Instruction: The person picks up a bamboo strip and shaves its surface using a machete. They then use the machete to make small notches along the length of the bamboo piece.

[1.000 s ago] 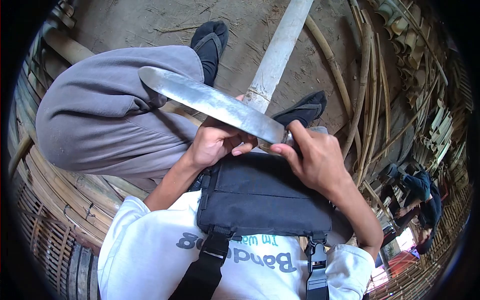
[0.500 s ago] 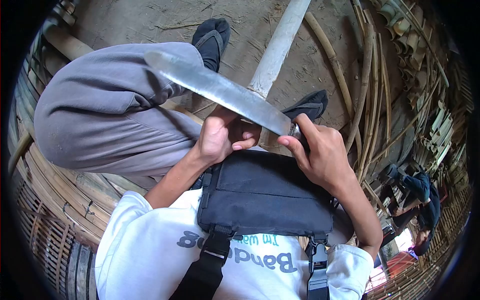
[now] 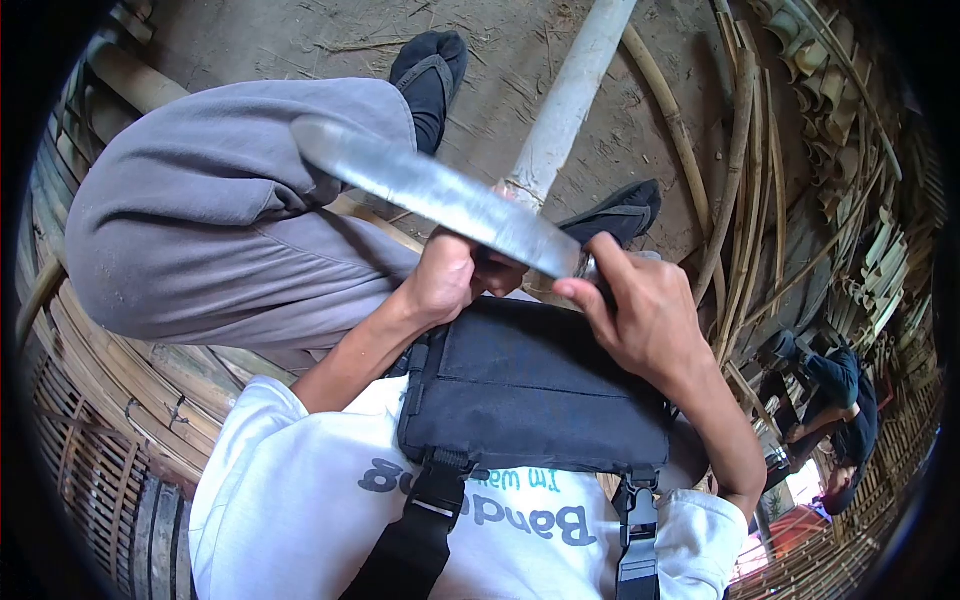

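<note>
A machete (image 3: 430,195) with a broad, bright blade lies across the view, its tip to the upper left. My right hand (image 3: 645,310) is closed round its handle, thumb near the blade's base. Behind the blade, my left hand (image 3: 445,275) is closed at the near end of a pale bamboo pole (image 3: 565,120). The blade hides most of its fingers and the pole's end. From there the pole runs away toward the top of the view.
My bent leg (image 3: 230,220) in grey trousers fills the left. Bamboo strips (image 3: 750,190) and split bamboo pieces (image 3: 885,270) lie at right. Another person (image 3: 845,410) sits at the lower right. A black chest bag (image 3: 540,390) hangs below my hands.
The blade has tilted a little and is blurred by motion. My left hand has shifted slightly up and right, its fingers now more hidden. The pole has moved slightly right in view.
</note>
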Available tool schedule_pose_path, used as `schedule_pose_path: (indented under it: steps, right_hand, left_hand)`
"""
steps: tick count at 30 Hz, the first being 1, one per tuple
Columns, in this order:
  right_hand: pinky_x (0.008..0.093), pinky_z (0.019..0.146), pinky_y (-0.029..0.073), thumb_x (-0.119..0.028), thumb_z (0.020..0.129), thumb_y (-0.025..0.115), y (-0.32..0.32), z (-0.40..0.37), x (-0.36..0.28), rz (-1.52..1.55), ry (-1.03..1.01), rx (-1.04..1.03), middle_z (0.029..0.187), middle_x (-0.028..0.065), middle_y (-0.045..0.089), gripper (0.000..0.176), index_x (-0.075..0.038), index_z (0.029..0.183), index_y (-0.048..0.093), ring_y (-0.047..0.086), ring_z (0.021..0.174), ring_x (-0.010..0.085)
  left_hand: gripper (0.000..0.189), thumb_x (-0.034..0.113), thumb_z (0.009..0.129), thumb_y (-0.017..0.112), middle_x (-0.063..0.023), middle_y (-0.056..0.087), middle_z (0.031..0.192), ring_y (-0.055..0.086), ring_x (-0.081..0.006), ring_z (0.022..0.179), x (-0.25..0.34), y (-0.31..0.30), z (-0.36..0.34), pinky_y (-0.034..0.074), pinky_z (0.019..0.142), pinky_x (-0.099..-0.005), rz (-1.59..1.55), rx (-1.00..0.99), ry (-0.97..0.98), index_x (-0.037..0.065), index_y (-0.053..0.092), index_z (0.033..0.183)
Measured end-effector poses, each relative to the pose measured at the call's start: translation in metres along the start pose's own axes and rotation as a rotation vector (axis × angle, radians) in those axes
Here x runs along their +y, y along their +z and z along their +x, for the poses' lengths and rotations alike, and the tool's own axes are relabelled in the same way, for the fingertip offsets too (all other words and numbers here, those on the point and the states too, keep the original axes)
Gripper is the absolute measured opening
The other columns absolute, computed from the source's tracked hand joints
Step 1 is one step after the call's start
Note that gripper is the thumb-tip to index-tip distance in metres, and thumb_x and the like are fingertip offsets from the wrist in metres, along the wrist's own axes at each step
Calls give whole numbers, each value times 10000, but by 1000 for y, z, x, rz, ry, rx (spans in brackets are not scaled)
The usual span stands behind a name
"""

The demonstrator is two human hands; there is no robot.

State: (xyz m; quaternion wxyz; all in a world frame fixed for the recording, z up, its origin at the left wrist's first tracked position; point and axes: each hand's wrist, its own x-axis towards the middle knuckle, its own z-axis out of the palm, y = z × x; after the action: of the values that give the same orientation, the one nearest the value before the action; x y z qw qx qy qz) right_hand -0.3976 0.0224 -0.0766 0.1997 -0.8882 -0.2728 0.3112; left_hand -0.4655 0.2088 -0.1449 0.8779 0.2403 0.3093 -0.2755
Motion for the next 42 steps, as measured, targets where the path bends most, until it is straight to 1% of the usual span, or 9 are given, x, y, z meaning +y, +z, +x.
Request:
schedule_pose_path:
  steps: [4, 8, 10, 13, 32, 35, 38, 39, 42]
  right_hand:
    - [417, 426, 456, -484, 941, 534, 0, 2, 11, 6, -30, 17, 563, 115, 582, 444, -60, 821, 479, 579, 432, 304]
    - [406, 438, 462, -469, 936, 545, 10, -2, 0, -9, -56, -5, 587, 124, 591, 428, -64, 817, 472, 600, 472, 287]
    - [408, 442, 454, -449, 942, 546, 4, 4, 16, -2, -35, 57, 582, 142, 577, 423, -55, 811, 464, 591, 473, 310]
    - [397, 445, 452, -448, 934, 556, -4, 11, 25, -2, 81, 51, 589, 130, 577, 419, -54, 819, 470, 587, 477, 301]
    - [467, 493, 459, -438, 927, 574, 7, -1, 1, 60, 27, -65, 574, 174, 581, 423, -29, 853, 497, 605, 552, 398]
    - [468, 486, 459, -444, 933, 561, 9, 5, 9, 65, 65, 10, 568, 185, 579, 417, -42, 848, 490, 602, 535, 401]
    - [468, 488, 461, -450, 937, 551, 7, -2, 0, 29, 37, -69, 584, 182, 587, 430, -33, 852, 494, 609, 553, 400]
    - [467, 485, 461, -453, 936, 552, 6, -2, 5, 67, 47, -61, 585, 181, 589, 432, -33, 850, 491, 608, 551, 402]
    - [465, 492, 462, -448, 940, 548, 7, 6, 9, 57, 70, -9, 596, 177, 594, 424, -41, 839, 489, 606, 541, 396]
  left_hand:
    - [326, 288, 1039, 326, 34, 357, 590, 275, -75, 449, 3, -14, 13, 240, 434, -250, -34, -220, -58, 91, 507, 854]
    - [253, 189, 1001, 335, 37, 321, 614, 237, -63, 463, -4, -3, 2, 222, 434, -254, -19, 67, -36, 71, 526, 883]
    - [302, 277, 1037, 328, 24, 342, 635, 256, -50, 456, 2, -12, 6, 221, 428, -245, -60, -186, -73, 52, 497, 926]
    - [293, 295, 1045, 328, 20, 350, 646, 259, -46, 452, 2, -11, 6, 220, 418, -237, -81, -218, -85, 53, 467, 956]
    - [182, 138, 976, 379, 33, 388, 685, 275, -41, 531, -6, -5, 2, 237, 475, -218, 103, -2, 33, 59, 511, 1072]
    - [198, 133, 974, 393, 22, 412, 734, 303, -41, 572, -9, -21, 12, 258, 499, -209, 47, -220, 24, 56, 513, 1111]
    - [213, 123, 974, 386, 19, 423, 745, 298, -44, 573, -7, 1, -4, 262, 505, -216, 152, 25, -4, 49, 512, 1129]
    - [221, 125, 970, 396, 12, 448, 757, 304, -50, 575, -5, -10, 2, 273, 515, -215, 80, -202, 1, 49, 514, 1140]
    - [220, 119, 969, 398, 11, 470, 783, 319, -49, 594, -11, -17, 11, 290, 533, -206, 92, -195, 15, 64, 502, 1155]
